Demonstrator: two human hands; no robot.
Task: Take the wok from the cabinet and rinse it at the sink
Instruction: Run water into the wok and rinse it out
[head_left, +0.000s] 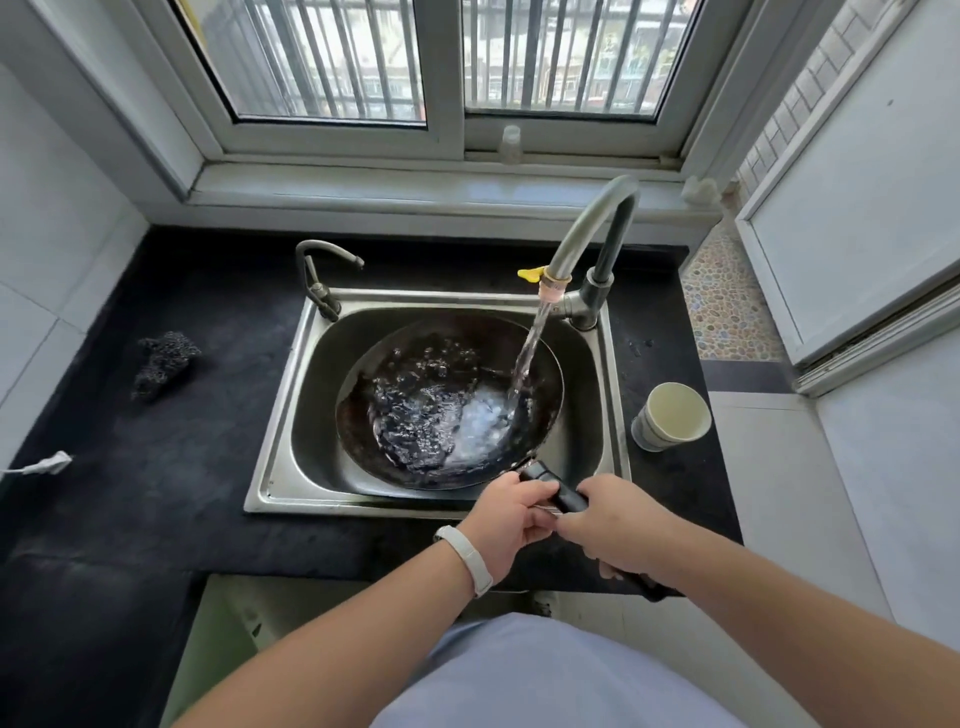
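Over the steel sink (291, 415), a dark wok (415, 410) sits in the basin under water running from the tall faucet (587, 234). Its black handle (566, 499) points near and rightward. Both hands are clamped on it: left hand (511, 522) nearer the bowl, right hand (618, 525) nearer the end.

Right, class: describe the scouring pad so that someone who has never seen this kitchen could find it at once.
Start at the steel sink set in the black countertop under the window. Look left of the sink on the countertop: the scouring pad lies there alone. It is a crumpled, dark grey mesh lump, unlike the smooth pale cup on the sink's right.
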